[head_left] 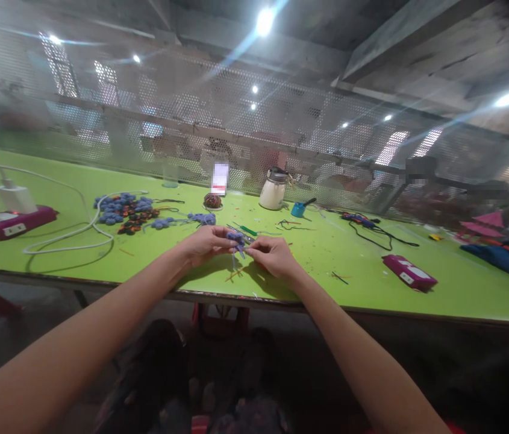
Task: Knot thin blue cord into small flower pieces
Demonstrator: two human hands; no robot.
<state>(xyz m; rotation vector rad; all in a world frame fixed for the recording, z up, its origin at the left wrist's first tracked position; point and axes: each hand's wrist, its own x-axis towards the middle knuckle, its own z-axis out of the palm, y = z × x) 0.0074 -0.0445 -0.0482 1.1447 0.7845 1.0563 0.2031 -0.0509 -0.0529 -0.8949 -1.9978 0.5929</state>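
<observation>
Near the table's front edge, my left hand (206, 244) pinches a small blue-purple crocheted piece (236, 239), from which short yarn ends hang. My right hand (274, 253) is closed beside it, thumb and forefinger together at the piece's right edge. Whatever those fingertips grip is too small to make out. Just beyond my hands lies a thin tool with a green handle (248, 230), its kind unclear. Farther left are a bundle of blue-purple yarn (202, 218) and a pile of blue-purple and dark multicoloured crocheted pieces (123, 208).
A multicoloured yarn ball (212, 201), a lit phone (220, 178), a cream jug (273, 190) and a blue pot (298, 209) stand toward the back. Purple power strips (10, 223) lie left and right; a white cable (68, 250) loops at left. Yarn scraps litter the green table (326, 253).
</observation>
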